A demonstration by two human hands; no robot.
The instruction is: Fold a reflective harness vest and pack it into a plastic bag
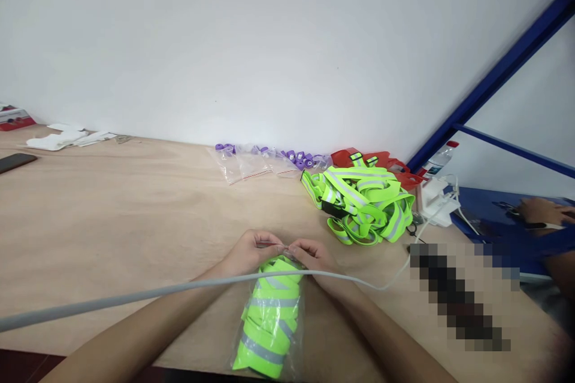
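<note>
A clear zip bag (294,323) lies at the table's front edge with a folded neon-green reflective strap (272,317) inside it. Both my hands are at the bag's far end, where a thin red line marks its top edge. My left hand (251,251) pinches that edge between thumb and fingers. Close beside it, my right hand (314,254) pinches the same edge, the two thumbs almost touching. Just beyond my right hand is a tangled pile of neon-green reflective straps (368,197) with black buckles.
A white cable (215,281) crosses in front of my forearms toward a white charger (438,200). Clear bags (256,164), purple rolls (300,158) and a red bag (386,161) lie along the wall. Right of a blue frame (489,72), another person's hand (541,210) shows. A phone (15,161) lies left.
</note>
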